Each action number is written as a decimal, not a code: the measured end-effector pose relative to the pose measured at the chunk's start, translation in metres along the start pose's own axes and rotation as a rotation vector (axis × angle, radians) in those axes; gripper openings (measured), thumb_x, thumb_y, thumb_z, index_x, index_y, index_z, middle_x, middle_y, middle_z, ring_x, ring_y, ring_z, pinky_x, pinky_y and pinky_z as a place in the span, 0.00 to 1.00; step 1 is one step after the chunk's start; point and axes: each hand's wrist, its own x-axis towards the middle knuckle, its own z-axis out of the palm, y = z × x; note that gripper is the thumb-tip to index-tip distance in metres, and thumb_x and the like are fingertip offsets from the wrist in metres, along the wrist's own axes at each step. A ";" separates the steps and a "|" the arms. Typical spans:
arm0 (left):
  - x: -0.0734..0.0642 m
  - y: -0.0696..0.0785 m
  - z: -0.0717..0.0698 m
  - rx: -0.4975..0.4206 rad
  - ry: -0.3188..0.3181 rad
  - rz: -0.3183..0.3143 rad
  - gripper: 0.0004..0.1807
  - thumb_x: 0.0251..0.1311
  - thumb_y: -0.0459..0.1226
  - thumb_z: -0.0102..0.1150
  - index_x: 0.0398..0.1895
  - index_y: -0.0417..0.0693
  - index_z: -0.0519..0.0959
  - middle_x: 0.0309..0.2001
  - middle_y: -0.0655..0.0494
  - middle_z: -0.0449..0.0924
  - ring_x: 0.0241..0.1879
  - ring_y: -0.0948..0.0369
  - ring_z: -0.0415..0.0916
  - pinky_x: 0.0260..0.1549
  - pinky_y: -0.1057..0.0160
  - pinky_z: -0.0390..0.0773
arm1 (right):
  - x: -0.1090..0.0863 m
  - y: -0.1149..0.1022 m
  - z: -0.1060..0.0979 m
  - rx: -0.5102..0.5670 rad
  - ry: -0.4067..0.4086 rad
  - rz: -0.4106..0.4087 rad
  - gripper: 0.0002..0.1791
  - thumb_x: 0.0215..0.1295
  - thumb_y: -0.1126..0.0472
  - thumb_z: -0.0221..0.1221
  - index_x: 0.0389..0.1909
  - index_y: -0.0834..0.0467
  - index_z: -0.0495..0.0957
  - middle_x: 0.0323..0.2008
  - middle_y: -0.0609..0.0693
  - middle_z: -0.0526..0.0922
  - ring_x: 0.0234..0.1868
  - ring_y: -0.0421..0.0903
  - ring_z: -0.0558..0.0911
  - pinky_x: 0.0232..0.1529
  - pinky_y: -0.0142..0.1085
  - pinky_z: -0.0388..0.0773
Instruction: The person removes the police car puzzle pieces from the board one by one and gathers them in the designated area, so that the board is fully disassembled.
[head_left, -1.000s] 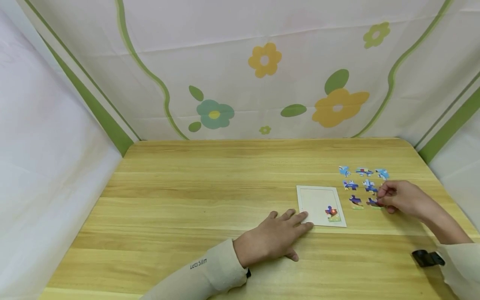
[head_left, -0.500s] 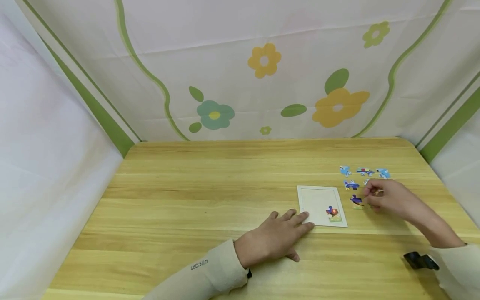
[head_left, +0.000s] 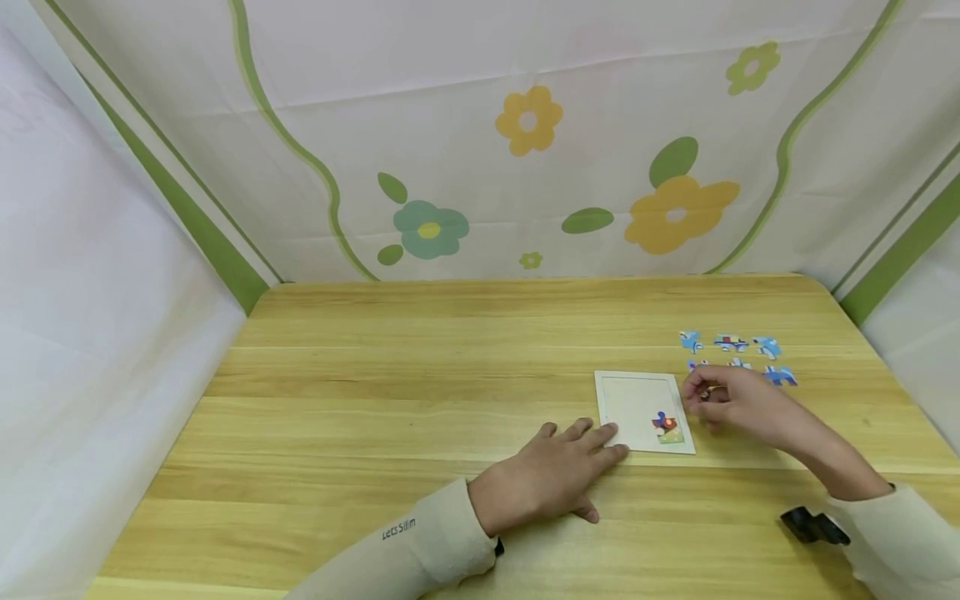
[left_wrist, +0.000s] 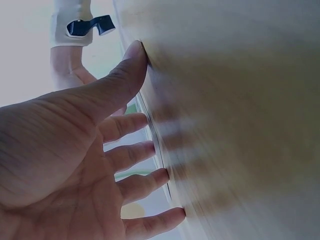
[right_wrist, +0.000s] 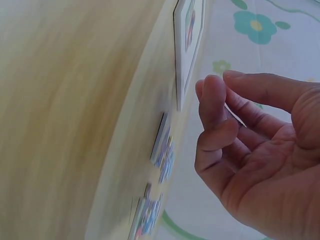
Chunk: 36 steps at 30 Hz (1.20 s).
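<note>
In the head view a white puzzle board (head_left: 633, 404) with a thin inner outline lies flat, one red, blue and green piece (head_left: 666, 427) set at its lower right. My left hand (head_left: 547, 475) rests with spread fingers on the board's lower left corner; the left wrist view shows those fingertips (left_wrist: 159, 175) along its edge. At the board's right edge is my right hand (head_left: 742, 404), thumb and fingers pinched together. A thin edge of a puzzle piece (right_wrist: 235, 116) shows between them in the right wrist view; the rest of it is hidden.
Behind the right hand lie several loose puzzle pieces, among them a light blue piece (head_left: 690, 341), a train-patterned piece (head_left: 731, 342) and a blue piece (head_left: 780, 377). The hand covers some of them. A flower-printed curtain (head_left: 480, 167) stands behind the wooden table (head_left: 375, 375).
My right hand has moved left, from the lower right of the loose pieces to the board's right edge, uncovering the blue piece at right. The left hand stays in place.
</note>
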 end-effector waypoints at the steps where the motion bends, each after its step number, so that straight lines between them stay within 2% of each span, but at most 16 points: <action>1: 0.000 0.000 0.000 0.001 0.000 0.000 0.50 0.59 0.63 0.66 0.84 0.68 0.56 0.85 0.65 0.48 0.83 0.60 0.52 0.72 0.47 0.71 | 0.000 -0.002 0.001 0.003 -0.004 -0.006 0.04 0.72 0.72 0.59 0.44 0.64 0.79 0.39 0.55 0.82 0.31 0.38 0.80 0.31 0.35 0.83; 11: 0.002 0.000 0.003 0.014 0.013 -0.011 0.50 0.58 0.63 0.66 0.83 0.69 0.58 0.85 0.66 0.51 0.82 0.61 0.54 0.71 0.49 0.71 | 0.006 -0.002 0.009 0.033 -0.060 -0.081 0.06 0.73 0.73 0.58 0.47 0.65 0.80 0.44 0.57 0.82 0.34 0.37 0.81 0.32 0.34 0.84; 16: 0.002 0.000 0.002 0.018 0.009 -0.013 0.50 0.58 0.63 0.66 0.83 0.69 0.57 0.85 0.66 0.50 0.82 0.61 0.54 0.72 0.49 0.71 | 0.008 -0.001 0.012 0.024 -0.092 -0.099 0.07 0.72 0.73 0.59 0.47 0.65 0.80 0.40 0.55 0.81 0.30 0.37 0.79 0.30 0.33 0.82; 21: 0.001 0.000 0.001 0.020 0.006 -0.013 0.50 0.59 0.64 0.65 0.83 0.69 0.57 0.85 0.66 0.50 0.82 0.60 0.54 0.72 0.49 0.70 | 0.009 -0.001 0.015 0.030 -0.120 -0.092 0.07 0.72 0.73 0.59 0.47 0.66 0.79 0.37 0.53 0.81 0.28 0.38 0.78 0.28 0.33 0.80; 36: 0.002 0.000 0.003 0.024 0.006 -0.017 0.49 0.59 0.63 0.65 0.83 0.69 0.57 0.85 0.66 0.50 0.82 0.61 0.54 0.72 0.49 0.71 | 0.010 -0.003 0.017 -0.017 -0.133 -0.051 0.08 0.73 0.70 0.59 0.47 0.66 0.83 0.36 0.51 0.83 0.29 0.34 0.78 0.28 0.32 0.80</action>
